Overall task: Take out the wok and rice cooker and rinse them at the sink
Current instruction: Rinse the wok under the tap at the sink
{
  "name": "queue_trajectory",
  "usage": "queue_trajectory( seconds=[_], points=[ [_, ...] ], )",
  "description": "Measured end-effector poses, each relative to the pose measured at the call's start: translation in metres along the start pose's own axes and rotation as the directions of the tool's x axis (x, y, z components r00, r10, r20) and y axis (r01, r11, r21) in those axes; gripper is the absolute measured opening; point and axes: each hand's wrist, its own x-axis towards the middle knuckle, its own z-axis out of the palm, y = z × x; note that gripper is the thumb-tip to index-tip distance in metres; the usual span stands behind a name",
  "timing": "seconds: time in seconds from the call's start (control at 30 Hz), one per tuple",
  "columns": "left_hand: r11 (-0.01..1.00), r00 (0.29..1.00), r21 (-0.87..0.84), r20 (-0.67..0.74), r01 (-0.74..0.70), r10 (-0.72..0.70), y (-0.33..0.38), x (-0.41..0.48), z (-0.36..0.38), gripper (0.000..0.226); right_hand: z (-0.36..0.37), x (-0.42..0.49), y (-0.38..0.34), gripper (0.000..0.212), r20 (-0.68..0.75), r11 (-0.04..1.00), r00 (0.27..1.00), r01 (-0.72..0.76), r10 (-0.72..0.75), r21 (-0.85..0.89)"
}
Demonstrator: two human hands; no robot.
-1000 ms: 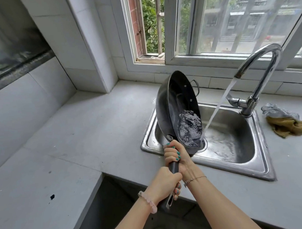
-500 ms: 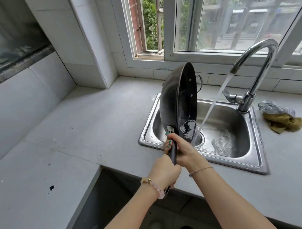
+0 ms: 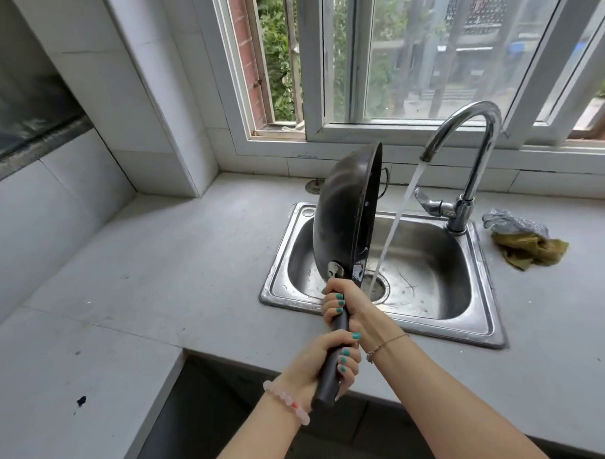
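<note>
The wok (image 3: 341,210) is dark, dull metal with a matt black handle (image 3: 333,358), held over a shiny brushed steel sink (image 3: 482,312), beside whose polished chrome tap (image 3: 470,175) lie crumpled cloth rags (image 3: 524,242) on the matt, pale, stone-like counter (image 3: 158,268).

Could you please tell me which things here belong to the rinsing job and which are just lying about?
In use: wok, sink, tap, left hand, right hand.
Lying about: cloths, small round object near the window.
</note>
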Motion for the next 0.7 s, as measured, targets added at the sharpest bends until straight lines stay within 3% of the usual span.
queue_trajectory(
  seconds=[0.07,0.27,0.5,0.7],
  points=[
    [1.0,0.999,-0.027,0.041,0.0,0.001,-0.005,0.001,0.004,0.034,-0.006,-0.003,-0.002,0.052,0.024,0.999,1.0,-0.017,0.017,0.035],
    [0.963,0.981,0.269,-0.191,0.023,0.029,-0.009,0.004,0.021,0.034,-0.02,-0.011,-0.004,0.05,0.111,0.986,0.994,-0.041,0.024,0.16],
    [0.944,0.969,0.33,-0.238,0.015,0.068,-0.006,-0.002,0.029,0.029,-0.016,-0.013,-0.004,0.039,0.141,0.977,0.99,-0.038,0.008,0.211],
    [0.87,0.94,0.492,-0.294,-0.005,0.171,-0.002,-0.008,0.026,0.016,-0.017,-0.004,0.004,0.056,0.357,0.94,0.934,-0.095,-0.03,0.327]
  ],
)
